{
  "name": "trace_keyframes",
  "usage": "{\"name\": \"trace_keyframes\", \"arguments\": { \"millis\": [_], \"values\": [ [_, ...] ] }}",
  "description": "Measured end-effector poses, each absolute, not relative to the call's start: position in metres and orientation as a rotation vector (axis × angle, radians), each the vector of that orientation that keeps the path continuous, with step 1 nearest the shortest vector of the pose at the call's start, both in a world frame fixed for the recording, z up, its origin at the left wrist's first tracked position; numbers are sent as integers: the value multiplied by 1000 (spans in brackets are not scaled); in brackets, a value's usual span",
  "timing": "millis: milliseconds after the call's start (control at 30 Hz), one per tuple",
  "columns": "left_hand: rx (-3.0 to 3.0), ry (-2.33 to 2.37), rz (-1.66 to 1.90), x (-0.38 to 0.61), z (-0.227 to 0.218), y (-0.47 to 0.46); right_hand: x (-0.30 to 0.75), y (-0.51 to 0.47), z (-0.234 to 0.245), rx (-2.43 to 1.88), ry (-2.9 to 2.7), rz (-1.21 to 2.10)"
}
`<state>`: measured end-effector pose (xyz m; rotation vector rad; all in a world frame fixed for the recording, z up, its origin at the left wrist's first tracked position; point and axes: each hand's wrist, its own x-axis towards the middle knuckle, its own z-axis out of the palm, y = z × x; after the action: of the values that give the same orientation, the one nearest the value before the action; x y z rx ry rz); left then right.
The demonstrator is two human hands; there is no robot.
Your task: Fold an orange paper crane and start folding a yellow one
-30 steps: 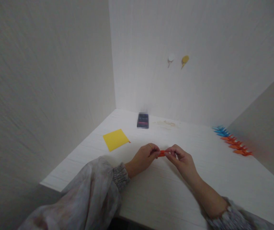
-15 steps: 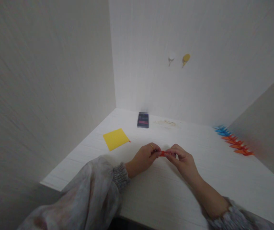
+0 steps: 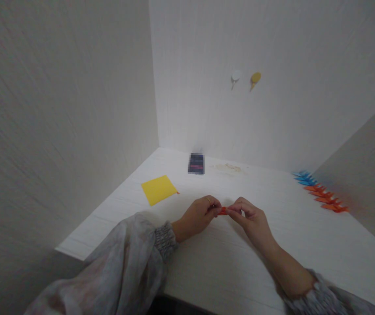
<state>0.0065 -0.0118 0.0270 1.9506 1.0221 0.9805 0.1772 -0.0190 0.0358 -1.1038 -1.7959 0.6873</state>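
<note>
Between my two hands is a small strip of folded orange-red paper (image 3: 222,211), mostly hidden by the fingers. My left hand (image 3: 199,215), with a ring on one finger, pinches its left end. Thumb and fingertips of my right hand (image 3: 251,221) are closed on its right end. Both hands are low over the white table, close together. To the left of them lies a stack of square yellow paper (image 3: 159,190), with a tiny orange corner showing at its right side.
Along the table's right side stands a row of folded paper pieces, blue ones (image 3: 304,177) at the back and orange ones (image 3: 327,199) in front. A dark blurred rectangle (image 3: 196,163) is by the back wall. White (image 3: 235,76) and yellow (image 3: 255,78) hooks are on that wall.
My right fingers have shifted slightly along the folded paper, and a little more of it shows between the hands. The left hand stays nearly still.
</note>
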Motion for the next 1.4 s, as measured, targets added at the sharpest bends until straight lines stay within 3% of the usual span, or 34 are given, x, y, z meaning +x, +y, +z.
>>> {"name": "trace_keyframes", "arguments": {
  "millis": [1100, 1400],
  "values": [
    [1833, 1005, 963, 7, 21, -10, 178, -19, 36, -1192, -1726, 715],
    [1402, 922, 1042, 11, 19, -4, 187, -14, 33, -1166, -1603, 737]
  ]
}}
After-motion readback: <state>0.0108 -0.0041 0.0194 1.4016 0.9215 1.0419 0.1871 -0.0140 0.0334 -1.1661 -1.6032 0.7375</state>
